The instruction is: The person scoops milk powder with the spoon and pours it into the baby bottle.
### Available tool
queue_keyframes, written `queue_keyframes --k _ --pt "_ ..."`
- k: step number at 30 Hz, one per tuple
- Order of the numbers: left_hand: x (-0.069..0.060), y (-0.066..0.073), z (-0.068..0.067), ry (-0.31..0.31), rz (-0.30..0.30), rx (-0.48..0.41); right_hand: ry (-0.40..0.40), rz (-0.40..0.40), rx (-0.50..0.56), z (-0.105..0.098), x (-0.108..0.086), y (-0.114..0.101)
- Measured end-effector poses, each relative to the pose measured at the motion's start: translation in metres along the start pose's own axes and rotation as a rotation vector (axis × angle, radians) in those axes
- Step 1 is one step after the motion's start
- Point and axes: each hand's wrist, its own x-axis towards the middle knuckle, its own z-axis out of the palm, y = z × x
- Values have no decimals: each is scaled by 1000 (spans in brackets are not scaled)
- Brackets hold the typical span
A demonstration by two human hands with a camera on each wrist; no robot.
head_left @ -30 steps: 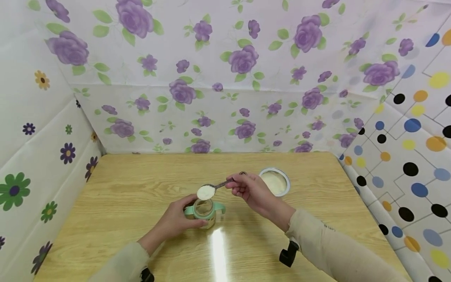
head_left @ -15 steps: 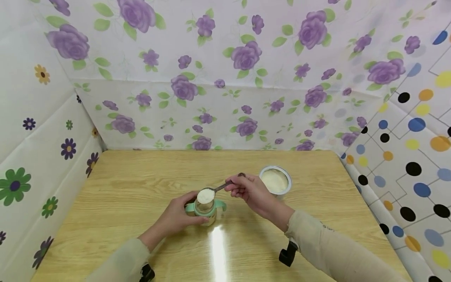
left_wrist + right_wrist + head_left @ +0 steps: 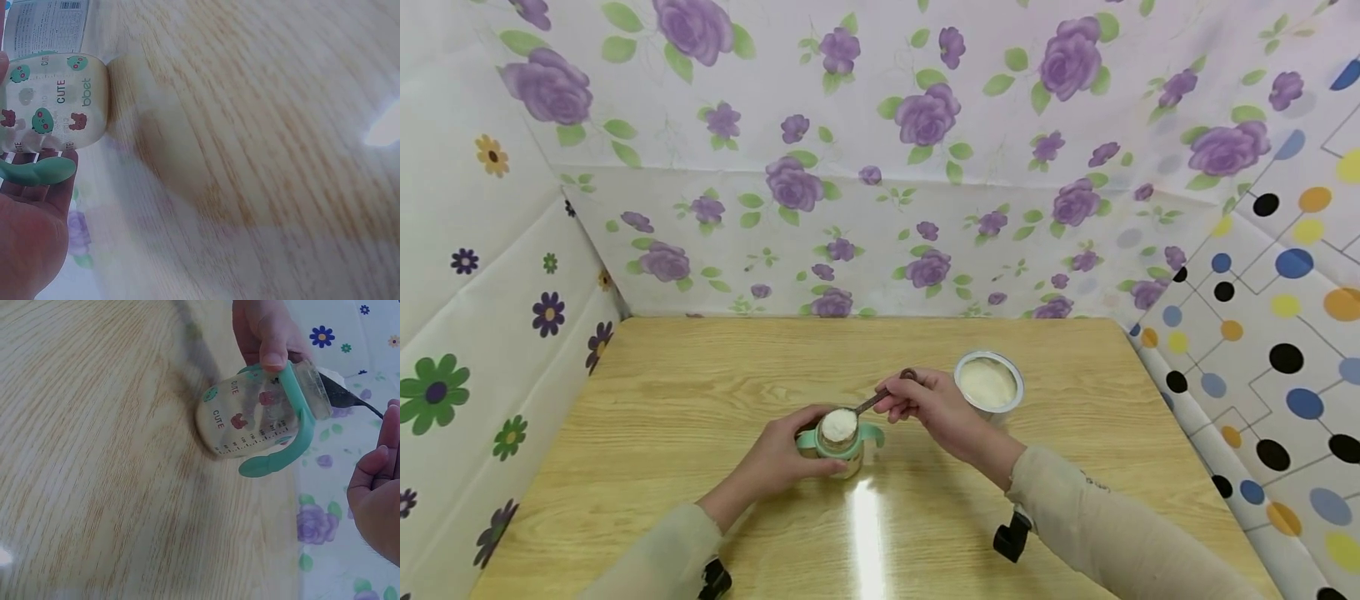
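Observation:
A clear baby bottle [image 3: 848, 463] with a mint-green two-handled ring stands uncapped on the table. My left hand [image 3: 784, 454] grips it round its left side, thumb in front; the right wrist view shows that thumb on the bottle [image 3: 247, 422] near the green ring. My right hand [image 3: 936, 410] pinches the dark handle of a spoon [image 3: 874, 402]. White powder [image 3: 838, 426] is heaped in the spoon's bowl, which sits at the bottle's open mouth. In the left wrist view, the bottle [image 3: 56, 103] shows printed cartoon figures and lettering.
An open can [image 3: 988, 383] of pale powder stands on the wooden table [image 3: 737, 358] behind my right hand. Its printed label [image 3: 47, 28] shows in the left wrist view. Patterned cloth walls [image 3: 865, 250] rise at the back and both sides.
My right hand has lowered the spoon of powder from above the bottle to its mouth, tilting the handle up more steeply. My left hand still holds the bottle in place.

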Motion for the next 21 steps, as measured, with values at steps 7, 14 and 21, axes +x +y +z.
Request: queue_keyframes --k 7,14,21 --pt "1 -1 0 3 13 1 6 -10 -140 2 2 0" --pt "1 -4 0 3 15 2 -41 -58 -202 3 2 3" --pt "1 -5 0 -9 12 -8 -79 -103 -241 4 1 6"
